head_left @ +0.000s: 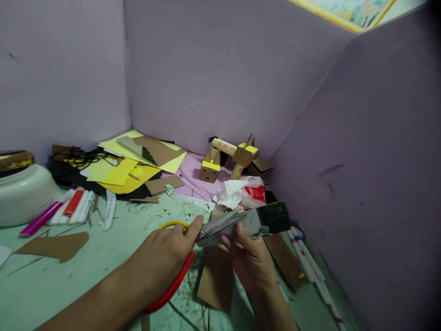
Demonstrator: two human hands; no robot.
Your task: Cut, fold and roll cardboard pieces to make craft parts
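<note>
My left hand (pixel 167 248) grips a pair of scissors (pixel 177 281) with one yellow and one red handle. The blades point right and lie along a printed cardboard strip (pixel 274 219), grey-white with a dark green end. Whether they are closed on it I cannot tell. My right hand (pixel 254 259) pinches the strip from below, thumb in front, above the table. Beneath the hands lies a brown cardboard piece (pixel 217 280). Behind them stand a cardboard giraffe-like figure (pixel 225 146) with pink spots and a small box-shaped animal head (pixel 209 171).
Markers (pixel 74 204) and a white pot (pixel 25 195) are at the left, near a loose cardboard scrap (pixel 55 245). Yellow paper sheets (pixel 126 172) pile up behind. Crumpled plastic (pixel 237 193) sits beyond the strip. White-barrelled pens (pixel 310 262) line the right wall (pixel 361 184).
</note>
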